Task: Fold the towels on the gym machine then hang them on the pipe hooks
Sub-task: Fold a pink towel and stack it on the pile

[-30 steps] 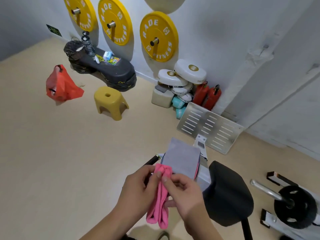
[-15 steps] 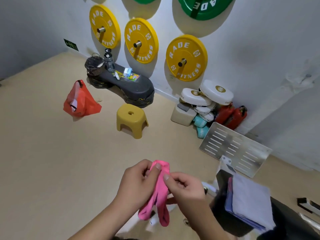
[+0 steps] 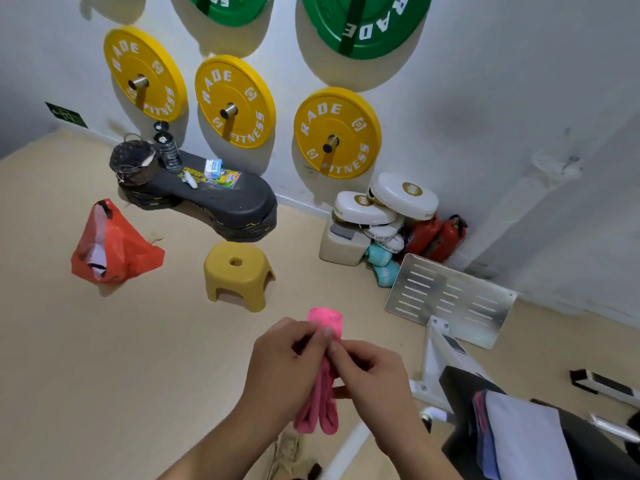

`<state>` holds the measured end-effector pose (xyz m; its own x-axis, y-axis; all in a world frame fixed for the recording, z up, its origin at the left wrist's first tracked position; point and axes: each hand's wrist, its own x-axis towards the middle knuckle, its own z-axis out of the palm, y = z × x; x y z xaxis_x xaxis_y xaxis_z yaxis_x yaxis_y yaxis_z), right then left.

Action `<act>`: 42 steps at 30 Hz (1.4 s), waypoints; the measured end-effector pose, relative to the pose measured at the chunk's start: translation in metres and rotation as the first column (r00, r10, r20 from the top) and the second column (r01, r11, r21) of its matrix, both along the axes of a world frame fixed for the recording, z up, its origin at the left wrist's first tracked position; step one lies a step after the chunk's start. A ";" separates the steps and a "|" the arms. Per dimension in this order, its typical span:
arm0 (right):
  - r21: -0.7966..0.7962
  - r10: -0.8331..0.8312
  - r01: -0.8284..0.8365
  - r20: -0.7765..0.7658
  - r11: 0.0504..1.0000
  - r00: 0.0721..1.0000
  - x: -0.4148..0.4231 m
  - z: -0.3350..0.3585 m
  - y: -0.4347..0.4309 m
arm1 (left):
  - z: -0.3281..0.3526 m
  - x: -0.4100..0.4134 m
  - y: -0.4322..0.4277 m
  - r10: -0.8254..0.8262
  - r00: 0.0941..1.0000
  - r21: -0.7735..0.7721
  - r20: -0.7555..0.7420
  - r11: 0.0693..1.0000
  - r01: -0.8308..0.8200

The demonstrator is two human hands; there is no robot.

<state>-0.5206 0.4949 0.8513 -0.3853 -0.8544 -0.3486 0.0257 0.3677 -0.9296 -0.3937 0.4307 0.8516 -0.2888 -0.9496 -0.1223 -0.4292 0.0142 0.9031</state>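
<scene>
A folded pink towel (image 3: 322, 403) hangs doubled over in front of me, its rounded top sticking up above my fingers. My left hand (image 3: 284, 368) grips it from the left and my right hand (image 3: 370, 375) pinches it from the right, thumbs meeting near the top. At the lower right a stack of folded towels (image 3: 519, 441), pale lilac on top, lies on the black pad of the gym machine (image 3: 460, 379). A white pipe (image 3: 550, 171) runs up the wall at the right; I cannot make out its hooks.
Yellow and green weight plates (image 3: 337, 133) hang on the wall. On the beige floor stand a yellow stool (image 3: 239, 275), an orange bag (image 3: 110, 247), a black stepper (image 3: 214, 199) with a bottle, white pads, red extinguishers (image 3: 440, 237) and a slotted metal plate (image 3: 450, 299).
My view has swung left and up, so the machine and towel stack slid to the lower right. Both hands keep holding the pink towel, now slightly higher.
</scene>
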 end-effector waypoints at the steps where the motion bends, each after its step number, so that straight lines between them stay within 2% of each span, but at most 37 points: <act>1: -0.009 -0.009 0.009 -0.010 1.000 1.000 -0.006 -0.002 -0.014 | 0.001 -0.006 -0.016 -0.017 1.000 -0.004 0.005 1.000 0.017; 3: -0.040 -0.015 0.014 -0.026 0.999 1.000 -0.022 -0.003 -0.044 | 0.002 -0.023 -0.048 -0.078 0.997 0.002 0.029 0.997 0.078; 5: -0.058 -0.011 0.010 -0.019 0.998 1.000 -0.044 0.000 -0.081 | 0.007 -0.043 -0.080 -0.129 0.992 0.077 0.004 0.989 0.128; 8: -0.059 -0.088 0.095 0.106 0.994 0.990 -0.085 0.006 -0.132 | 0.024 -0.075 -0.123 -0.160 0.956 0.315 -0.245 0.920 0.234; 10: -0.053 -0.143 0.150 0.119 0.987 0.983 -0.114 0.010 -0.156 | 0.028 -0.096 -0.152 -0.192 0.927 0.369 -0.323 0.876 0.310; 12: -0.066 -0.172 0.179 0.106 0.982 0.979 -0.147 0.013 -0.177 | 0.024 -0.120 -0.183 -0.127 0.910 0.372 -0.394 0.884 0.285; 13: -0.068 -0.190 0.196 0.094 0.978 0.977 -0.164 0.015 -0.186 | 0.015 -0.134 -0.200 -0.086 0.913 0.363 -0.398 0.900 0.243; 15: -0.058 -0.245 0.250 0.082 0.966 0.966 -0.202 0.017 -0.205 | -0.003 -0.165 -0.233 -0.064 0.953 0.290 -0.295 0.945 0.153; 17: -0.057 -0.308 0.319 0.150 0.946 0.940 -0.241 0.021 -0.221 | -0.017 -0.201 -0.262 -0.147 0.967 0.281 -0.206 0.938 0.203; 19: -0.060 -0.362 0.399 0.317 0.915 0.877 -0.280 0.027 -0.236 | -0.026 -0.241 -0.289 -0.248 0.936 0.385 -0.248 0.862 0.330; 21: -0.074 -0.391 0.490 0.503 0.869 0.771 -0.316 0.034 -0.249 | -0.026 -0.282 -0.315 -0.319 0.883 0.469 -0.344 0.756 0.456; 23: -0.082 -0.423 0.593 0.624 0.801 0.657 -0.352 0.041 -0.259 | -0.022 -0.327 -0.342 -0.344 0.829 0.520 -0.441 0.655 0.548; 25: -0.086 -0.441 0.677 0.698 0.731 0.565 -0.389 0.046 -0.266 | -0.012 -0.378 -0.368 -0.371 0.775 0.539 -0.511 0.564 0.625; 28: -0.091 -0.462 0.746 0.734 0.659 0.498 -0.441 0.054 -0.277 | 0.012 -0.458 -0.400 -0.344 0.716 0.521 -0.608 0.508 0.686; 30: -0.074 -0.519 0.760 0.688 0.646 0.508 -0.476 0.051 -0.281 | 0.035 -0.510 -0.418 -0.336 0.648 0.493 -0.684 0.442 0.750; 32: -0.040 -0.597 0.750 0.578 0.660 0.556 -0.510 0.055 -0.285 | 0.060 -0.560 -0.432 -0.390 0.587 0.447 -0.709 0.396 0.802; 36: 0.047 -0.688 0.698 0.230 0.714 0.688 -0.573 0.079 -0.275 | 0.108 -0.638 -0.441 -0.583 0.491 0.312 -0.647 0.385 0.868; 39: -0.013 -0.624 0.628 -0.127 0.778 0.771 -0.632 0.126 -0.267 | 0.144 -0.692 -0.442 -0.732 0.415 0.194 -0.540 0.372 0.908; 42: -0.087 -0.484 0.479 -0.262 0.873 0.835 -0.695 0.183 -0.258 | 0.183 -0.741 -0.438 -0.814 0.341 0.097 -0.470 0.337 0.937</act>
